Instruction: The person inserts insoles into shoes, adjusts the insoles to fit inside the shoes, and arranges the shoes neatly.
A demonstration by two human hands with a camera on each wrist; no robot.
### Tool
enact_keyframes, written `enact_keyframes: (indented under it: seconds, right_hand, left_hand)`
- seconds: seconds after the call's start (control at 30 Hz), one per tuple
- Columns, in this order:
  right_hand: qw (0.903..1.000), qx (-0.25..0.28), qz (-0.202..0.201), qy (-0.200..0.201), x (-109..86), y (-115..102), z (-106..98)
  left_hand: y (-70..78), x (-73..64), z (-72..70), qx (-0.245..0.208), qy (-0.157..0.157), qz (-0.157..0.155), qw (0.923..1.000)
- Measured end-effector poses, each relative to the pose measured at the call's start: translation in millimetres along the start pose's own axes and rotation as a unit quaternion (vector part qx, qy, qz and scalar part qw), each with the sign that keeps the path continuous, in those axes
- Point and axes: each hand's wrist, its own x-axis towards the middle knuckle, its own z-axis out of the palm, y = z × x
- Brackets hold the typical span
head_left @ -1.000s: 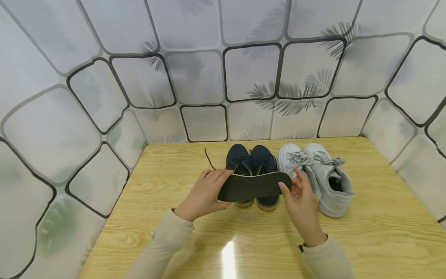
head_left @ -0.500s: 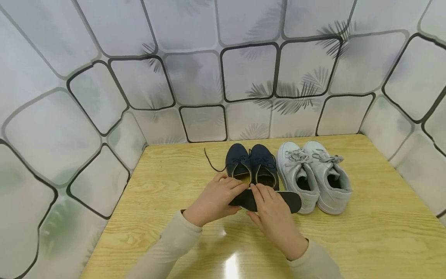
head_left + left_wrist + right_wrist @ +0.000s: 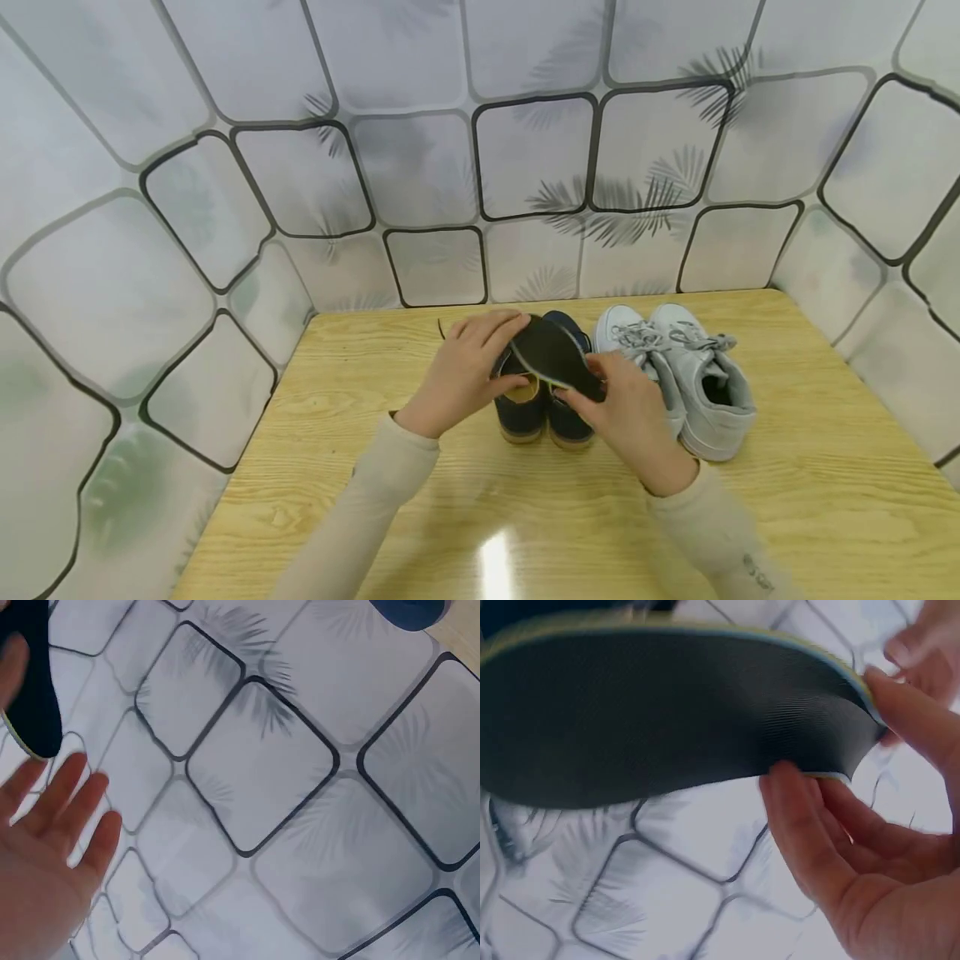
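A dark insole point(image 3: 552, 350) with a pale edge is held tilted over a pair of navy lace-up shoes point(image 3: 521, 421), partly covering them in the head view. My right hand point(image 3: 630, 408) pinches one end between thumb and fingers; in the right wrist view that end of the insole point(image 3: 667, 712) bends in its grip. My left hand point(image 3: 465, 371) is at the insole's left edge. In the left wrist view, the left hand point(image 3: 52, 862) has its fingers spread and fairly straight, fingertips close to the insole's rounded tip point(image 3: 34, 697).
White lace-up sneakers point(image 3: 705, 408) stand to the right of the navy shoes, partly behind the right hand. Both pairs are on a wooden table point(image 3: 360, 375). A patterned white wall covering point(image 3: 420, 183) rises behind and at the sides.
The insole was first held level in both hands, then lowered with the right hand over its middle. Now it is raised and turned diagonally, the right hand at its lower end.
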Motion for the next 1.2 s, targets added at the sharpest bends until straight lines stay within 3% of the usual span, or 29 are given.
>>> enact_keyframes:
  seconds: [0.07, 0.13, 0.2, 0.27, 0.37, 0.43, 0.53, 0.77, 0.9, 1.07, 1.2]
  right_hand:
    - [0.9951, 0.055, 0.081, -0.012, 7.8, 6.0, -12.0]
    - [0.9817, 0.1, 0.158, -0.037, 12.4, 10.4, -21.4]
    - [0.9617, 0.149, 0.218, -0.074, 15.4, 13.5, -26.9]
    - [0.9409, 0.191, 0.256, -0.112, 17.0, 15.1, -28.5]
    - [0.9194, 0.226, 0.281, -0.157, 17.7, 17.3, -24.1]
    - [0.9145, 0.229, 0.282, -0.179, 17.4, 18.1, -18.4]
    - [0.9138, 0.215, 0.272, -0.211, 17.0, 18.3, -9.5]
    - [0.9044, 0.135, 0.258, -0.311, 23.6, 16.3, 1.0]
    - [0.8985, 0.089, 0.218, -0.371, 33.2, 13.6, 5.6]
    - [0.8907, 0.075, 0.165, -0.417, 44.0, 9.6, 16.3]
    - [0.8844, 0.076, 0.157, -0.433, 52.3, 5.1, 25.5]
  left_hand:
    - [-6.5, 4.2, 5.3, 0.002, 0.03, -0.026, 0.9992]
    - [-11.5, 6.6, 16.0, 0.001, 0.02, -0.042, 0.9989]
    - [-15.7, 8.2, 32.3, 0.014, -0.027, -0.057, 0.9979]
    - [-19.3, 10.0, 50.8, 0.04, -0.094, -0.07, 0.9923]
    - [-22.4, 13.0, 76.8, 0.107, -0.19, -0.085, 0.9721]
    - [-23.6, 14.0, 91.1, 0.145, -0.231, -0.091, 0.9578]
    - [-24.8, 13.1, 106.7, 0.183, -0.245, -0.1, 0.9468]
    - [-26.3, 8.4, 117.8, 0.193, -0.212, -0.114, 0.9513]
    - [-27.6, 7.2, 117.6, 0.18, -0.205, -0.114, 0.9554]
    - [-31.5, 4.2, 114.5, 0.087, -0.206, -0.139, 0.9646]
    - [-36.7, 3.3, 110.5, 0.002, -0.202, -0.156, 0.9668]
